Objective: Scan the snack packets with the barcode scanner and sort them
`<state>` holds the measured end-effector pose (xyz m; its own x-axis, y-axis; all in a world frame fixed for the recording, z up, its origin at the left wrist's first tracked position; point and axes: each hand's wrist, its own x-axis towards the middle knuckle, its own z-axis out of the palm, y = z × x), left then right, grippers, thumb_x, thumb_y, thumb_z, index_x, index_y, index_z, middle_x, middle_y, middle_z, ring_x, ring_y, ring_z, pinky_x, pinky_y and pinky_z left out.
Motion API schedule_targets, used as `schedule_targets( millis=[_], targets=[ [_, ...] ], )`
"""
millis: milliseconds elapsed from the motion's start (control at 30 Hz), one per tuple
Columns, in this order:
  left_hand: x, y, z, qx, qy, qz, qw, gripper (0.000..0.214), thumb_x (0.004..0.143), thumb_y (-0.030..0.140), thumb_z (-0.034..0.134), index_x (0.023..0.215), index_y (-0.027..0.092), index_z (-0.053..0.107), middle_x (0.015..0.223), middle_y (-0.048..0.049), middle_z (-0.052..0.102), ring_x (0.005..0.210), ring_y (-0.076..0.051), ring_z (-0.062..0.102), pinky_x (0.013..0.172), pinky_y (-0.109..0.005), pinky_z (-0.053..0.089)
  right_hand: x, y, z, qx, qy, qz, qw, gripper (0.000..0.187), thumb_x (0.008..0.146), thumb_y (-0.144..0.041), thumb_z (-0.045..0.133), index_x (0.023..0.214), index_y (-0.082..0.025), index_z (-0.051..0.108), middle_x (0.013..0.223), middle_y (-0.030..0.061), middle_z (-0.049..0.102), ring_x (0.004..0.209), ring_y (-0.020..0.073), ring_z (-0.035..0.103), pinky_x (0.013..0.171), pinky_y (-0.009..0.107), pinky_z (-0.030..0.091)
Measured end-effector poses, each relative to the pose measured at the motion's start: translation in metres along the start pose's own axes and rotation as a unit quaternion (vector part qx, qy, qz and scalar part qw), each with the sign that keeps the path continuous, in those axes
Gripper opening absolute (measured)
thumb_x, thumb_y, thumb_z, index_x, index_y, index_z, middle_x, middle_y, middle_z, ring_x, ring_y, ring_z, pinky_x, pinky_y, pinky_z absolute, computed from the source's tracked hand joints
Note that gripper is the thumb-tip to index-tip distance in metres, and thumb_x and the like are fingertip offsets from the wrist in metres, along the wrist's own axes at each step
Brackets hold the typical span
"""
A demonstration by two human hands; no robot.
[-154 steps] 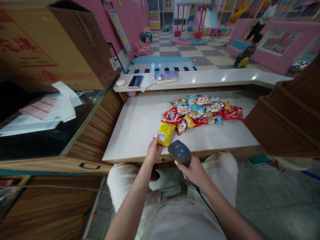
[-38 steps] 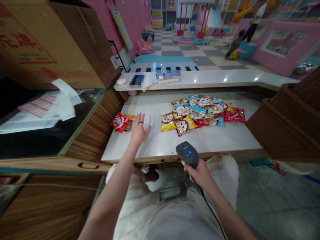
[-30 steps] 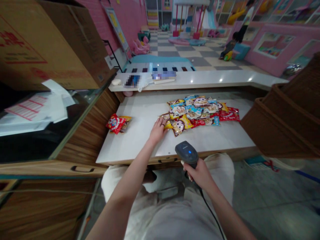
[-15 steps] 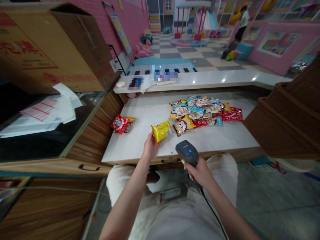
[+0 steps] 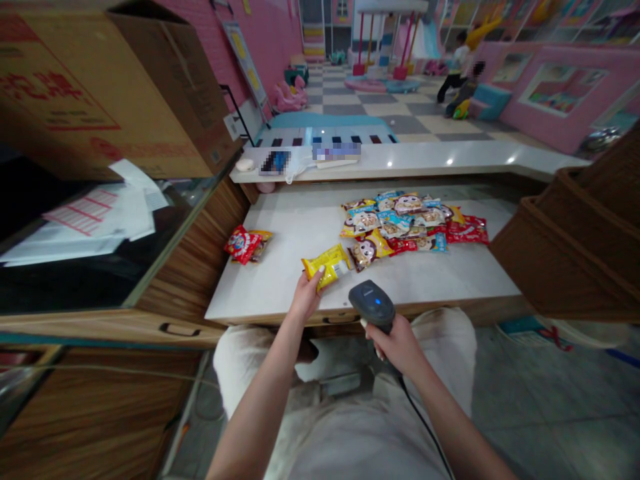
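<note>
My left hand is closed on a yellow snack packet, holding it just above the front of the white counter. My right hand grips a dark grey barcode scanner with a blue light on top, a little right of the packet. A pile of several colourful snack packets lies further back on the counter. A red packet with a yellow one beside it lies apart at the counter's left edge.
A large cardboard box and loose papers sit on a glass case at left. A raised white ledge runs behind the counter. Brown wicker baskets stand at right. People are far back in the pink play area.
My left hand left the two packets at the counter's left edge, reached to the pile, picked up a yellow packet and brought it beside the scanner. The right hand stayed put.
</note>
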<state>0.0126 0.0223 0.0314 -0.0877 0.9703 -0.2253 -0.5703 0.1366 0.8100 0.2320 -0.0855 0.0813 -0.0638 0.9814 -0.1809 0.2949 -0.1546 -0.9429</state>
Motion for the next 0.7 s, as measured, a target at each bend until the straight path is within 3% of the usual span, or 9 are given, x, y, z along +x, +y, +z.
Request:
schedule_targets(
  millis=[233,467,600,700],
  targets=[
    [0.001,-0.004,-0.001,0.007,0.029,0.003,1.0,0.043,0.08,0.029,0.091,0.115,0.018,0.069,0.122,-0.0122,0.081,0.127,-0.029,0.074,0.108,-0.046,0.062,-0.001,0.0,-0.001,0.002,-0.011,0.0,1.0,0.029,0.085,-0.046,0.07,0.069,-0.024,0.06,0.04,-0.0044,0.054,0.033,0.0149,0.053,0.043,0.025,0.043],
    [0.0,-0.003,0.001,-0.003,0.01,0.004,1.0,0.046,0.083,0.032,0.089,0.121,0.017,0.069,0.127,-0.0134,0.079,0.125,-0.031,0.074,0.111,-0.052,0.06,-0.002,-0.002,0.0,0.008,0.001,0.009,1.0,0.031,0.083,-0.049,0.072,0.069,-0.024,0.06,0.04,-0.0045,0.053,0.033,0.0151,0.053,0.041,0.025,0.042],
    [0.006,0.0,0.0,-0.026,0.082,0.003,0.996,0.035,0.088,0.033,0.078,0.119,0.019,0.067,0.13,-0.0117,0.077,0.125,-0.029,0.073,0.11,-0.052,0.06,-0.002,0.003,0.0,0.012,0.006,0.013,1.0,0.033,0.083,-0.052,0.073,0.07,-0.025,0.06,0.04,-0.0051,0.053,0.033,0.0152,0.052,0.041,0.025,0.043],
    [0.017,0.019,-0.013,0.022,0.134,0.079,0.988,0.033,0.094,0.041,0.067,0.121,0.022,0.064,0.136,-0.012,0.073,0.131,-0.03,0.07,0.113,-0.052,0.057,-0.002,0.006,-0.002,0.015,0.002,0.014,1.0,0.034,0.083,-0.053,0.074,0.07,-0.024,0.061,0.039,-0.0054,0.052,0.032,0.0154,0.052,0.041,0.025,0.043]
  ],
)
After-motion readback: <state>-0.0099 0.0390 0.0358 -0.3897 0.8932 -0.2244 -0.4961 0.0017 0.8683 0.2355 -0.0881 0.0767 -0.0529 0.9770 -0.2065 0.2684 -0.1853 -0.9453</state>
